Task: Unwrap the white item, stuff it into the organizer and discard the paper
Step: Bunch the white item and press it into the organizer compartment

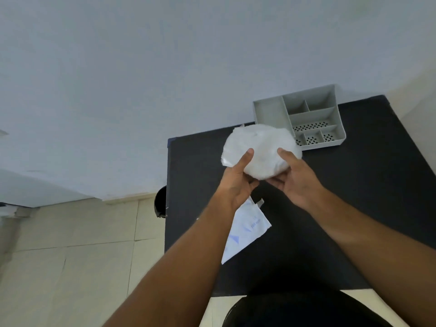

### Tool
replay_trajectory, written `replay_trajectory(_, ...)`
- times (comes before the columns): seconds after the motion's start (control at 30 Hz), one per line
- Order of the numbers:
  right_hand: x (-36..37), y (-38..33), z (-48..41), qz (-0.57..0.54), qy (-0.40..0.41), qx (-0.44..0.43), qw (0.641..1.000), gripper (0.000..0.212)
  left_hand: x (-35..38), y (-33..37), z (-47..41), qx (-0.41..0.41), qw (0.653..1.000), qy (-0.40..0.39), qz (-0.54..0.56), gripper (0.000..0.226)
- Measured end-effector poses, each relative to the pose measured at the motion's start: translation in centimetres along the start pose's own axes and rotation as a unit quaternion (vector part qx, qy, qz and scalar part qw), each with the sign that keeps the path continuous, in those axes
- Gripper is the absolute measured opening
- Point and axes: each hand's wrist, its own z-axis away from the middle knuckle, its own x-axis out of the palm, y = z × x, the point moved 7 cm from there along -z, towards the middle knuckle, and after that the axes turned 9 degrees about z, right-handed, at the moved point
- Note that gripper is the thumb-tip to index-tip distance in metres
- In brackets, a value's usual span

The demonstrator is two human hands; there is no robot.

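The white item is a round, puffy bundle held above the black table. My left hand grips its left underside, thumb up on its front. My right hand grips its right underside, thumb on top. A thin, clear-white wrap edge sticks out at the bundle's left. The grey organizer stands at the table's far edge, just behind and right of the bundle, with several open compartments, some with perforated floors. A white paper with blue marks lies flat on the table under my left wrist.
The table stands against a pale wall. A dark round bin sits on the tiled floor at the table's left side. A black rounded shape, perhaps my lap or a stool, fills the bottom edge.
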Motion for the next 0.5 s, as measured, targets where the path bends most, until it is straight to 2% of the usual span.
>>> replay_trajectory(0.17, 1.7, 1.2, -0.2, 0.062, -0.036, 0.048, 0.996, 0.047, -2.1, 4.0, 0.0, 0.078, 0.995, 0.058, 0.023, 0.062)
replay_trajectory(0.3, 3.4, 0.2, -0.2, 0.100, -0.052, 0.014, 0.994, 0.044, -1.9, 5.1, 0.5, 0.094, 0.994, 0.051, 0.031, 0.057)
replay_trajectory(0.4, 4.3, -1.7, -0.2, 0.156, 0.010, -0.064, 0.986, 0.033, -1.4, 5.1, 0.5, 0.089, 0.995, 0.030, 0.032, 0.059)
replay_trajectory(0.47, 4.6, -3.7, 0.1, 0.235, 0.086, -0.148, 0.957, 0.021, -1.9, 4.9, 0.2, 0.082, 0.992, 0.092, -0.010, 0.079)
replay_trajectory(0.5, 4.6, -4.8, 0.4, 0.293, 0.132, -0.197, 0.926, 0.015, -2.4, 4.9, 0.1, 0.076, 0.985, 0.145, -0.047, 0.088)
